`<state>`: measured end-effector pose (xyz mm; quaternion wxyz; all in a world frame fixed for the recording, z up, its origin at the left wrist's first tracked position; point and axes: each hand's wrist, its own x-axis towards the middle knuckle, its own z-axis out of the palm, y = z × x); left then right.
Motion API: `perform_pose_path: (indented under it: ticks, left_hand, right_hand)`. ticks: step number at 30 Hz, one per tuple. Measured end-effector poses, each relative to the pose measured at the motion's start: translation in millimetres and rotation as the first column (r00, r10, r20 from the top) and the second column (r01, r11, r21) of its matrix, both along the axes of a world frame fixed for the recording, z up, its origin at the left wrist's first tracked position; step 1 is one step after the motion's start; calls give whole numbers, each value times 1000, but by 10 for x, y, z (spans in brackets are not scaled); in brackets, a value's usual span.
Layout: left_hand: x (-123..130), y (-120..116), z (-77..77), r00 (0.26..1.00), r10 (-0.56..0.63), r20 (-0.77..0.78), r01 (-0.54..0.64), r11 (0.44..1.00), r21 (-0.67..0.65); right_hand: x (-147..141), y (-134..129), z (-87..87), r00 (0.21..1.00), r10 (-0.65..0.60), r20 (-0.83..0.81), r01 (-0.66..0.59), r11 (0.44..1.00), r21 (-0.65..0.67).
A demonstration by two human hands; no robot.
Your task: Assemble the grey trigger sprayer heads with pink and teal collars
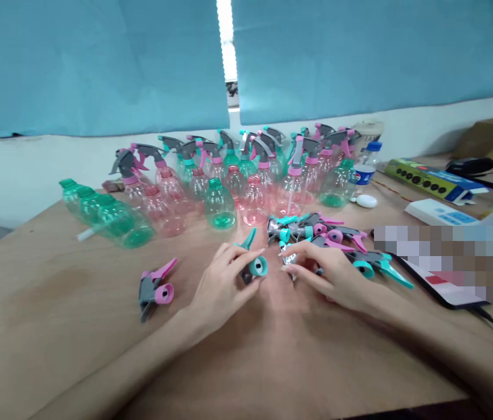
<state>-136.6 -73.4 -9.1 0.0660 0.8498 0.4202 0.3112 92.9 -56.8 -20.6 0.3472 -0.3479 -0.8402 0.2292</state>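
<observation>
My left hand [227, 280] is closed round a teal and grey spray head [258, 266], its round collar turned toward me. Close by on the right, my right hand [329, 271] pinches a small shiny silvery piece [289, 258], too small to name surely. Beyond and beside my right hand lies a pile of loose spray heads, among them a pink one [335, 235] and a teal one [363, 269]. A single pink and grey spray head [164, 293] lies left of my left hand.
Green bottles without heads [136, 230] lean together at the left. Open-necked bottles [220, 204] and bottles with spray heads [294, 189] stand along the back. A phone-like device [443, 280], a white power strip [441, 213], a long box [434, 181] and a blue-capped bottle [364, 174] occupy the right.
</observation>
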Motion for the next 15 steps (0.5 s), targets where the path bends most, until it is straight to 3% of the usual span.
perform_pose_path:
  ticks: [7,11,15]
  left_hand:
    - [-590,-177,180,953,165,-254,-175,984,-15]
    - [-792,-294,150,904,219,-367,-249,968,-36]
    - [-938,-351,74,882,214,-419,-241,970,-11]
  right_hand:
    - [-47,-5,-18,991,-4,134,6,1000,-14]
    - [-158,-74,51,981,-3,195,7,1000,-19]
    - [-282,-131,151,965,-7,263,13,1000,-20]
